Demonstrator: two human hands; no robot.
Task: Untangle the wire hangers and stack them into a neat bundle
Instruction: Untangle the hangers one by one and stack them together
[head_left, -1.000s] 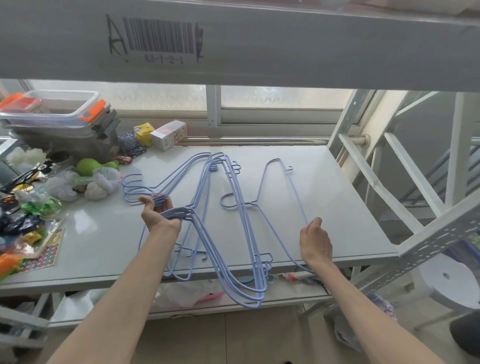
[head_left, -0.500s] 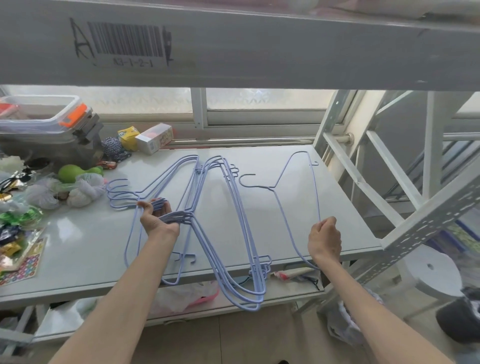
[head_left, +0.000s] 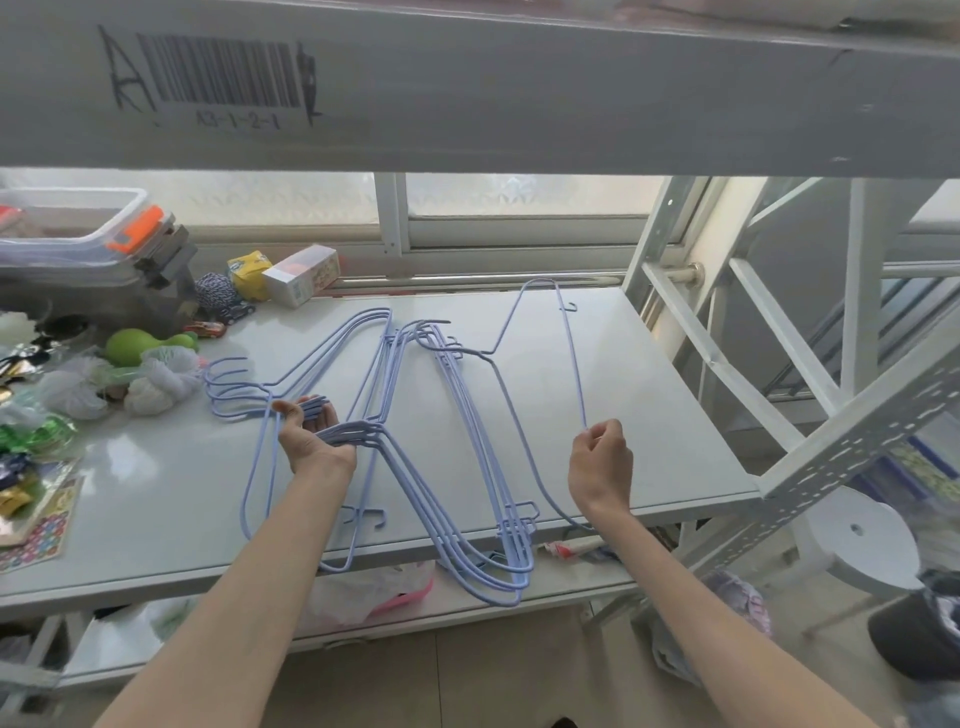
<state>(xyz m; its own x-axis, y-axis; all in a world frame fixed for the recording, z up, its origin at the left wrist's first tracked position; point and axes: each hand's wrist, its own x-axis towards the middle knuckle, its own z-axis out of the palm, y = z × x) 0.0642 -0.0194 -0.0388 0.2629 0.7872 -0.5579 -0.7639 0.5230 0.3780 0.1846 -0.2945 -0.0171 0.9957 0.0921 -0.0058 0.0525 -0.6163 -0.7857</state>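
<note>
Several pale blue wire hangers lie spread on the white table (head_left: 649, 415). My left hand (head_left: 311, 441) is closed around the necks of a tangled bunch of hangers (head_left: 363, 364), whose hooks fan out to the left. A second group of hangers (head_left: 467, 467) runs down the middle and juts over the table's front edge. My right hand (head_left: 602, 457) pinches the bottom wire of a single hanger (head_left: 569, 353), lifted at the right, its hook crossing the tops of the middle group.
Clutter fills the table's left side: a clear storage box with orange clips (head_left: 78, 234), a green bottle (head_left: 140, 345), white net bundles (head_left: 156, 379), small cartons (head_left: 301, 275). A white shelf beam (head_left: 467, 88) hangs overhead, rack posts (head_left: 665, 249) stand right, and a white stool (head_left: 857, 540).
My right hand has drawn the single hanger out to the right and lifted it, so it now stands apart from the middle group. My left hand kept its hold on the bunch.
</note>
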